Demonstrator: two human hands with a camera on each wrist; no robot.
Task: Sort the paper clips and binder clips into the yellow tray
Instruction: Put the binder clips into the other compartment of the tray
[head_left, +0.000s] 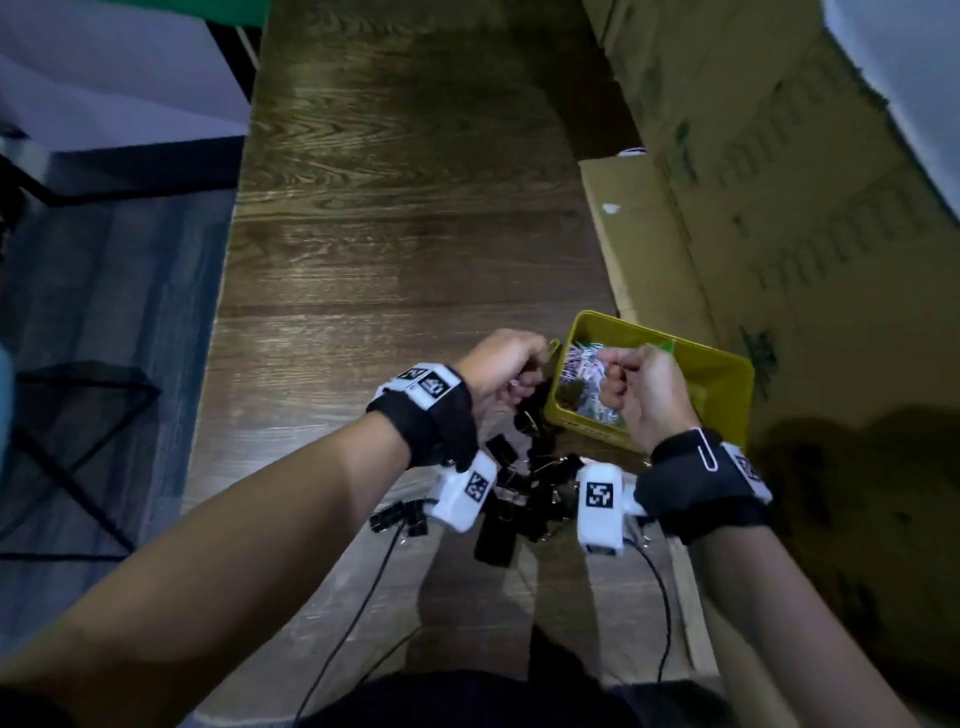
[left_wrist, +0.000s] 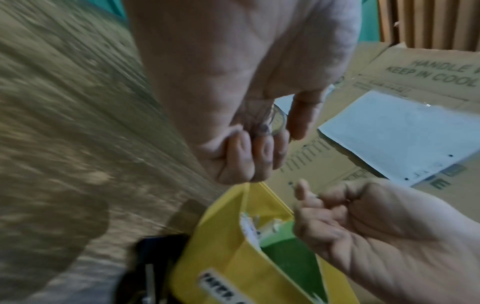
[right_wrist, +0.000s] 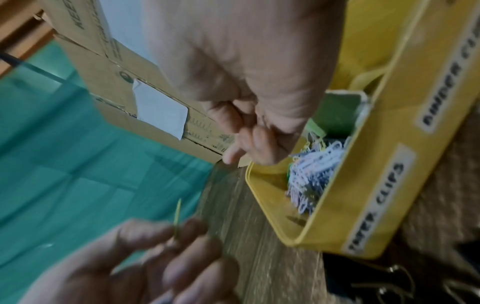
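Pinching a yellow-green clip (head_left: 554, 345), the left hand (head_left: 498, 369) hovers at nine o'clock of the tray (head_left: 727, 382); right hand (head_left: 644, 389) curled above the paper clips (head_left: 584, 364), contents unclear. Next, judged: drop it in. Binder clips (head_left: 524, 483) wait at six o'clock.

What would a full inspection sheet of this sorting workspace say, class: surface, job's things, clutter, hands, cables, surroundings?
Surface: dark wood-grain table.
Job's things: yellow tray at the table's right side, a green divider inside; a heap of paper clips in the compartment labelled for them; black binder clips piled on the table beside the tray.
Clutter: one paper clip hooked on the right wrist strap.
Hands: left hand pinches a yellow-green clip beside the tray; right hand curled over the tray, contents unclear.
Cables: black leads from both wrist cameras.
Surroundings: cardboard boxes on the right; floor on the left.
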